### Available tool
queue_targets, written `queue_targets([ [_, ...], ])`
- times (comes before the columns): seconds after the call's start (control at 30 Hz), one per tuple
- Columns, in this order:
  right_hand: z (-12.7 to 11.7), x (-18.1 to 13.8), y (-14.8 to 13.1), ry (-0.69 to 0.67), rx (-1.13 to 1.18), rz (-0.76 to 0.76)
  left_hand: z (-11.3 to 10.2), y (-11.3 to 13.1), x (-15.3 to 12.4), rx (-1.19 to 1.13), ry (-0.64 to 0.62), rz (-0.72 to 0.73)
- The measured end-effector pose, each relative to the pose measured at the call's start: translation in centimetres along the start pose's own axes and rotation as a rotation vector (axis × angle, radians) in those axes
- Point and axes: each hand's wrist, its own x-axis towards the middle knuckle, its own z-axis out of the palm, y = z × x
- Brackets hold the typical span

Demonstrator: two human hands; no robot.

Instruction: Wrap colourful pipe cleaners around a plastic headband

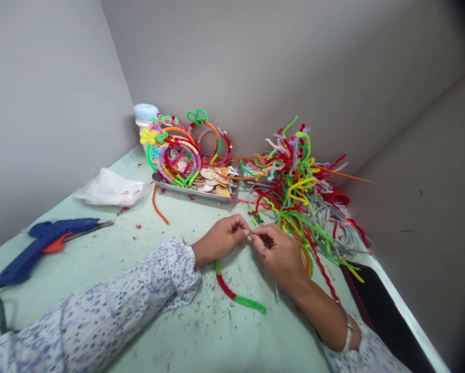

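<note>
Over the middle of the table, my left hand [221,239] is closed in a pinch, thumb against fingertips. My right hand [281,255] pinches too, and its fingertips meet those of the left. Whatever lies between them is too small to make out. A thin pale strand [277,292] hangs beside the right wrist; I cannot tell whether it is held. Just below the left hand a curved pipe-cleaner-wrapped piece [228,290] in green and red lies on the table, its upper end hidden by the hand. Beyond my right hand spreads a tangled heap of coloured pipe cleaners [304,191].
Fuzzy headbands [178,150] stand in a metal tray [197,194] of paper cutouts. A blue glue gun [49,243] and a plastic bag [112,189] lie left. An orange pipe cleaner [159,206] lies nearby. Grey wire coils [343,228] and a dark flat object [383,316] are right.
</note>
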Motion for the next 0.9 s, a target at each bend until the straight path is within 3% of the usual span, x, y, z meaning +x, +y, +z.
queue_targets([
  [0.9, -0.35, 0.04, -0.09, -0.035, 0.000, -0.022, 0.01, 0.12, -0.16, 0.018, -0.006, -0.002],
])
